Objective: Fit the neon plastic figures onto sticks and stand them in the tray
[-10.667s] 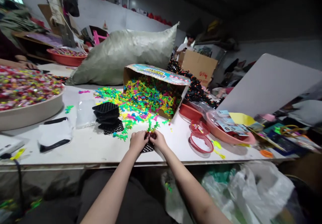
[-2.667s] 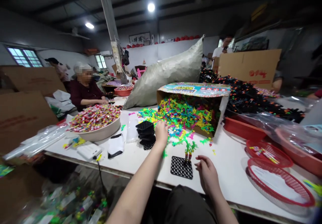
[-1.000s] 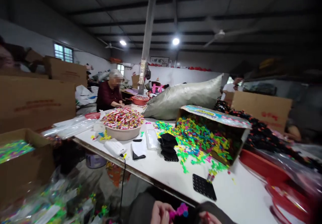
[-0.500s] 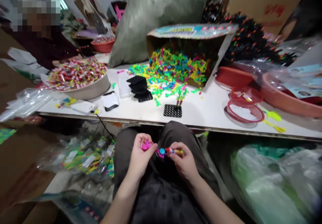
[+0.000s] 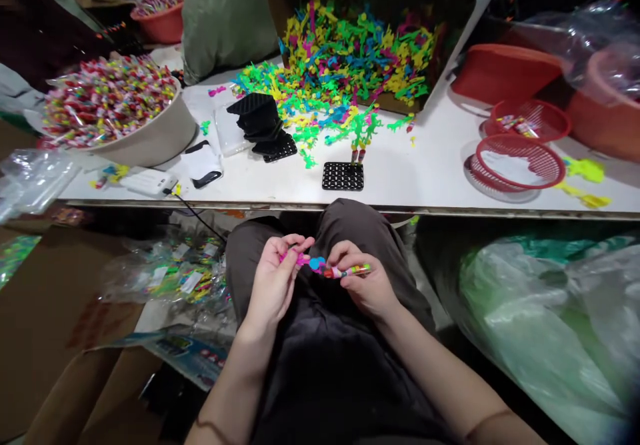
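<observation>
Above my lap, my left hand (image 5: 274, 273) pinches a pink plastic figure (image 5: 302, 258) between thumb and fingers. My right hand (image 5: 367, 284) grips a small clear tube of coloured beads with a red end (image 5: 356, 270). Between the hands, a round blue piece (image 5: 317, 264) lies in line with the tube; whether they are joined I cannot tell. Beyond my knees, a black perforated tray (image 5: 343, 177) rests on the table's front part. Two small tubes (image 5: 358, 156) topped with green figures stand upright at its back right corner.
Colourful plastic figures (image 5: 350, 58) spill from a carton onto the white table (image 5: 400, 178). Black trays (image 5: 257, 122) are stacked left of them. A beige basin (image 5: 165, 128) heaped with small tubes stands at left, red baskets (image 5: 520, 162) at right. Plastic bags (image 5: 545, 325) hang below.
The view has tipped down and come closer to the table. Both hands still hold the same pieces; the right fingers have shifted on the tube, and the left fingers have straightened somewhat.
</observation>
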Demonstrator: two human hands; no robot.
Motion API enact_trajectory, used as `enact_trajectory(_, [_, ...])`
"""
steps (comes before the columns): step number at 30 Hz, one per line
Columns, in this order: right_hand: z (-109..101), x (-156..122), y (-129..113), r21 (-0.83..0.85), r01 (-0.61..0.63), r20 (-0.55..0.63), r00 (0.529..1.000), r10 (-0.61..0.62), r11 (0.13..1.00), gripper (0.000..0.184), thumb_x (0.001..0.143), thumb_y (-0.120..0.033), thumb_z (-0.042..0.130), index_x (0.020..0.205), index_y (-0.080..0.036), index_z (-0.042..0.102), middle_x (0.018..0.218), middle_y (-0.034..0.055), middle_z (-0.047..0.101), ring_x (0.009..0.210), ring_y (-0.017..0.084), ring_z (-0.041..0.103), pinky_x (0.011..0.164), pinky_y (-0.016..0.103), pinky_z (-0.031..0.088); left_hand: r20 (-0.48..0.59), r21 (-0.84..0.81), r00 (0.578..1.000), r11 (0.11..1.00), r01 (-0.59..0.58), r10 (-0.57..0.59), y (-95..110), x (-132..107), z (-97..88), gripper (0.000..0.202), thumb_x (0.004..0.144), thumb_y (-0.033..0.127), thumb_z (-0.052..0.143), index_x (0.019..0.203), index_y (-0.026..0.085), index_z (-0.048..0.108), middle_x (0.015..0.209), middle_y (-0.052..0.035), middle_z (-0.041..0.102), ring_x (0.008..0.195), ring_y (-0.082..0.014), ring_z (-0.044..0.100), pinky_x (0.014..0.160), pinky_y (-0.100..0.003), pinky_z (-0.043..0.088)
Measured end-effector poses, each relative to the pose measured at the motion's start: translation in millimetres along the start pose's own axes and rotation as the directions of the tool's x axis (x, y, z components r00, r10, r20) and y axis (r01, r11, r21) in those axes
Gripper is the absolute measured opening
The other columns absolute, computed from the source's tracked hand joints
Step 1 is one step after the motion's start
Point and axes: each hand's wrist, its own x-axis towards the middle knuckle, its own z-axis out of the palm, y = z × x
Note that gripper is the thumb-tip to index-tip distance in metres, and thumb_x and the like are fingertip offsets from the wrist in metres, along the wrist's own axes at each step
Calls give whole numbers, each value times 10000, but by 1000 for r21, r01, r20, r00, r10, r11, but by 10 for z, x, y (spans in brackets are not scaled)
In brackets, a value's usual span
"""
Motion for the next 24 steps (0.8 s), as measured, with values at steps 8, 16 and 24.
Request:
enact_trajectory(8, [109,25,1,98,-20,-128,991,33,995,93,754,-258,595,846,-247,586,880,8,582,687,118,583,575,262,496,69,122,997,992,-33,24,-55,-20,-62,298,686,134,635,756,194,351,777,48,510,612,-50,545,607,-179,456])
enact_trajectory(16, [137,18,-13,82,-17,-181,983,32,996,90,749,-253,602,835,-236,580,866,-2,591,657,104,594,540,231,498,106,155,987,978,-137,122,-30,-37,-95,294,695,101,613,769,200,346,782,42,501,648,-52,528,643,-186,438])
enact_trajectory(24, [139,21,-10,67,-47,-192,980,59,997,109,737,-258,614,831,-220,573,855,4,597,657,113,600,533,237,508,103,213,983,962,-171,152,-14,-85,-58,296,700,105,609,770,204,339,795,30,502,716,-67,508,671,-194,435])
